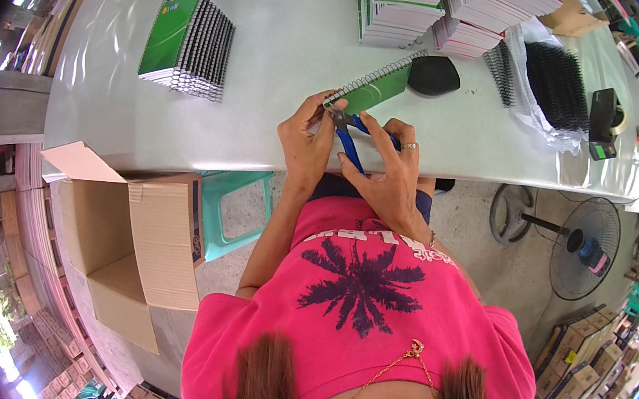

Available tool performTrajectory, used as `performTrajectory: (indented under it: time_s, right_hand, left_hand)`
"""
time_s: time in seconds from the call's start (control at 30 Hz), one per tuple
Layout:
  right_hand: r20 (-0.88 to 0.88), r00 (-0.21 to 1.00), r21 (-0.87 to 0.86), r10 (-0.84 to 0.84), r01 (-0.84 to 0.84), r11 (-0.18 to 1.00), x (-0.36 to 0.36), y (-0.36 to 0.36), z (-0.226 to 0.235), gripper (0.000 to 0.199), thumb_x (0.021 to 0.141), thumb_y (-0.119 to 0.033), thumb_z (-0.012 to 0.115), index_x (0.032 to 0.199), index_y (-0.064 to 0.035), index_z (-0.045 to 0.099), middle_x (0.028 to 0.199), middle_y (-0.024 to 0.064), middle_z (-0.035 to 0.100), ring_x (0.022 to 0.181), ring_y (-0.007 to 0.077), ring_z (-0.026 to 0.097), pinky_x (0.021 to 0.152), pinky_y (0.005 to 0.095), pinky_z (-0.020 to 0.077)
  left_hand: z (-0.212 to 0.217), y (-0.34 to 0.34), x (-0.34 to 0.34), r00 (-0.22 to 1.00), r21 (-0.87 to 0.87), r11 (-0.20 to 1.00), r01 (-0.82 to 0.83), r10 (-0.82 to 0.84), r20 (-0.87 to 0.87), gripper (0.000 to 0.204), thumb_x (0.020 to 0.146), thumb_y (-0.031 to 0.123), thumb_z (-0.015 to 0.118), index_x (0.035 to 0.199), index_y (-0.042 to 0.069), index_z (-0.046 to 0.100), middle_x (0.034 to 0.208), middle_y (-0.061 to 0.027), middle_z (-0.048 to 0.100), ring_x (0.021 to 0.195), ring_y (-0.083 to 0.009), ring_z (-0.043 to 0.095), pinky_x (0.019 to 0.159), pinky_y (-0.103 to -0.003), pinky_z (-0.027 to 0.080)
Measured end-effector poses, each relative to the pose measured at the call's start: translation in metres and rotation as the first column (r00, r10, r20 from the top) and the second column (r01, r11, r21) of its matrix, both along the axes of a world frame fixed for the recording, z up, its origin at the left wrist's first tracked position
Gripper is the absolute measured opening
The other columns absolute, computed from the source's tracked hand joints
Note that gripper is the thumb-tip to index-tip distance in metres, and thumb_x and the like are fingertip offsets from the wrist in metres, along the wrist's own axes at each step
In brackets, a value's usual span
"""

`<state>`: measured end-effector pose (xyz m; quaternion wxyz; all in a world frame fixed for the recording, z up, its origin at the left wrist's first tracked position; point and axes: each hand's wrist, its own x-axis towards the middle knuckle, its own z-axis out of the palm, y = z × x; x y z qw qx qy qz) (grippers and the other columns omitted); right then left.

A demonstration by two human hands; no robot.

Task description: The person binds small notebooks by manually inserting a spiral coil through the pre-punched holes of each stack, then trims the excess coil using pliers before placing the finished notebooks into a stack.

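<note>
A green spiral-bound notebook (378, 89) lies at an angle on the grey table (286, 77), its wire coil along the upper edge. My left hand (307, 139) pinches the notebook's near corner by the end of the coil. My right hand (386, 168) grips blue-handled pliers (348, 141), whose jaws meet the coil end next to my left fingers. A ring is on one finger of my right hand.
A stack of green spiral notebooks (187, 44) sits at the left. More stacked notebooks (400, 8) line the far edge. Black wire coils (557, 85), a tape dispenser (604, 122) and a black pad (434, 75) lie right. An open cardboard box (126, 240), a teal stool (235, 210) and a floor fan (578, 245) stand below.
</note>
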<state>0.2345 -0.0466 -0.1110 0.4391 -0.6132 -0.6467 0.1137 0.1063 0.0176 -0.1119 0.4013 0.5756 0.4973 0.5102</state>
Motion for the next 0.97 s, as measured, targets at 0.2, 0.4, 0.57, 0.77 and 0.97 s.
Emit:
performTrajectory:
  time_s: [0.2,0.4,0.57,0.77,0.97]
  right_hand:
    - [0.014,1.000,0.026,-0.011,0.011,1.000,0.001,-0.001,0.003,0.060,0.071,-0.015,0.080,0.128,-0.0146,0.063,0.105,0.0119,0.053,0.088,0.0288,0.055,0.076,0.0391,0.0453]
    - [-0.446,0.887,-0.201,0.124,-0.234,0.951,0.008,0.001,0.005,0.046,0.084,-0.025,0.071,0.125,-0.0061,0.061,0.095,0.0134,0.058,0.077,0.0278,0.060,0.069,0.0373,0.0491]
    - [-0.966,-0.055,-0.094,-0.252,-0.835,0.542,0.026,0.011,0.027,0.047,0.098,-0.040,0.051,0.117,0.0036,0.055,0.085,0.0150,0.062,0.065,0.0264,0.063,0.067,0.0369,0.0526]
    - [-0.381,0.920,-0.154,0.094,-0.163,0.974,0.063,0.014,0.021,0.044,0.090,-0.020,0.068,0.128,-0.0022,0.055,0.110,0.0109,0.056,0.099,0.0166,0.053,0.091,0.0306,0.0431]
    - [0.209,0.874,0.042,-0.439,0.441,0.897,0.151,0.032,-0.007,0.050,0.086,-0.019,0.073,0.130,-0.0036,0.054,0.116,0.0133,0.057,0.105,0.0294,0.055,0.094,0.0444,0.0423]
  left_hand:
    - [-0.002,0.000,0.002,0.998,0.061,0.997,-0.048,0.050,-0.030,0.024,0.089,-0.004,0.061,0.112,-0.003,0.067,0.092,-0.0105,0.074,0.081,-0.0101,0.068,0.073,-0.024,0.053]
    - [-0.003,-0.001,0.002,0.997,0.094,0.994,-0.049,0.055,-0.063,0.025,0.090,-0.004,0.059,0.114,-0.002,0.066,0.094,-0.0111,0.074,0.082,-0.0112,0.069,0.074,-0.025,0.054]
    - [0.000,-0.003,0.000,0.995,0.117,0.992,-0.050,0.061,-0.085,0.023,0.092,-0.001,0.059,0.113,-0.002,0.067,0.093,-0.0089,0.074,0.080,-0.0099,0.066,0.073,-0.025,0.053]
    - [0.050,0.005,-0.020,0.968,0.012,0.978,-0.207,0.207,-0.139,0.024,0.090,0.002,0.065,0.114,0.001,0.069,0.087,-0.0035,0.071,0.075,-0.0065,0.061,0.066,-0.023,0.050]
    - [0.105,0.056,-0.109,0.902,0.283,0.857,-0.431,0.404,0.150,0.043,0.093,0.019,0.070,0.133,0.009,0.059,0.097,-0.0020,0.070,0.086,-0.0077,0.062,0.078,-0.020,0.050]
